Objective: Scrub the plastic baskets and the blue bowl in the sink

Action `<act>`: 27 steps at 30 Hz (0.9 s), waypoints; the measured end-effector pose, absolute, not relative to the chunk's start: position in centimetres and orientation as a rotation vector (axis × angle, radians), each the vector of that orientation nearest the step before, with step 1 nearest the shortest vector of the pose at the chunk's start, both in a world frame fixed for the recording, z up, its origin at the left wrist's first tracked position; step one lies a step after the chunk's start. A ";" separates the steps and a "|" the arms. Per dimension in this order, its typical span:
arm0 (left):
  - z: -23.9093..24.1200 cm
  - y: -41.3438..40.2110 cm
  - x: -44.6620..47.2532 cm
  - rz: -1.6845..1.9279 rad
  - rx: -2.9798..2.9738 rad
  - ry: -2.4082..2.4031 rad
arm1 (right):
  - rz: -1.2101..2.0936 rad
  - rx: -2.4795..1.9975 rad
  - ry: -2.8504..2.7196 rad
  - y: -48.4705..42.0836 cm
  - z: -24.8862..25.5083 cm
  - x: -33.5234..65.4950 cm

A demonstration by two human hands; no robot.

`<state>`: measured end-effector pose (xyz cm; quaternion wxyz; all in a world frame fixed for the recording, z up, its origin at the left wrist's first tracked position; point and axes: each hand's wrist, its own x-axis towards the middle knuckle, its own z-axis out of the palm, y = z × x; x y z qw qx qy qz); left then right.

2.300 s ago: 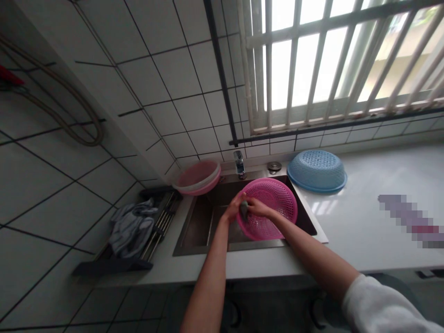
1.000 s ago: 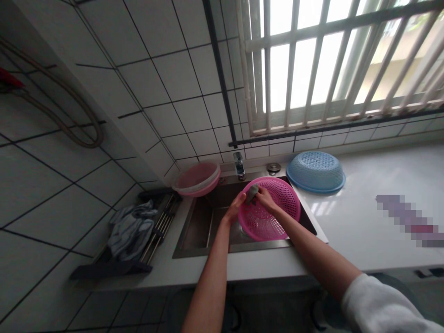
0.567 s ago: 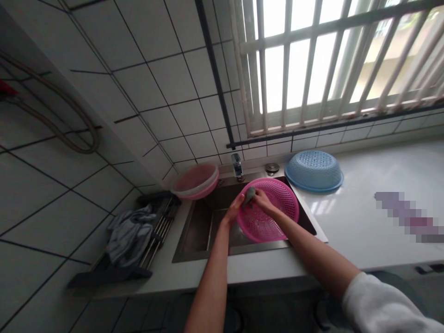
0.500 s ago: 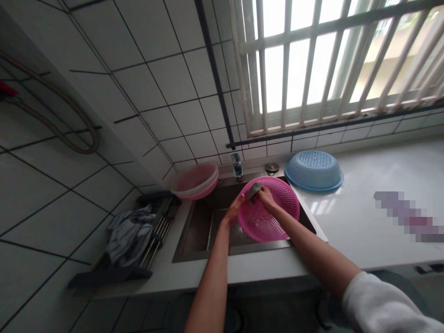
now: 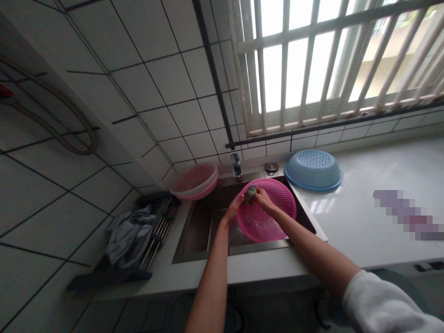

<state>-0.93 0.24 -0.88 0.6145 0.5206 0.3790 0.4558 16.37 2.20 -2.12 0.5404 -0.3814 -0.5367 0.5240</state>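
Note:
A pink plastic colander (image 5: 277, 222) is tilted over the right part of the steel sink (image 5: 199, 231), its holed inside facing me. My left hand (image 5: 233, 212) is closed on the colander's left rim. Inside the upper left of the colander, my right hand (image 5: 264, 200) grips a grey-green cloth (image 5: 250, 194) and presses it near the rim. Part of the cloth and the right fingertips are hidden from me. The faucet (image 5: 237, 166) stands just behind the colander.
Left of the faucet, pink basins (image 5: 196, 181) rest at the sink's corner. An upturned blue basket (image 5: 314, 170) sits on the white counter (image 5: 360, 175) at right, beside a sink strainer (image 5: 271, 168). A striped cloth (image 5: 130, 236) lies on a folded rack (image 5: 157, 233) at left.
My right hand and the cloth have shifted slightly left and down along the colander's rim. The colander has moved a little to the left, with my left hand still at its edge.

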 end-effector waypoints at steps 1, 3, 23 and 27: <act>-0.7 0.1 -0.7 1.045 1.179 0.853 | 1.198 -0.942 -1.193 2.4 -1.8 16.8; -0.3 -0.2 -0.4 1.041 1.149 0.822 | 1.139 -0.975 -1.139 2.3 -1.5 17.2; -0.7 -0.1 -1.5 0.976 1.104 1.089 | 1.337 -0.820 -1.422 2.5 -3.1 16.6; -1.1 0.3 -1.7 1.041 1.026 1.128 | 1.494 -0.764 -1.699 1.5 -4.1 14.6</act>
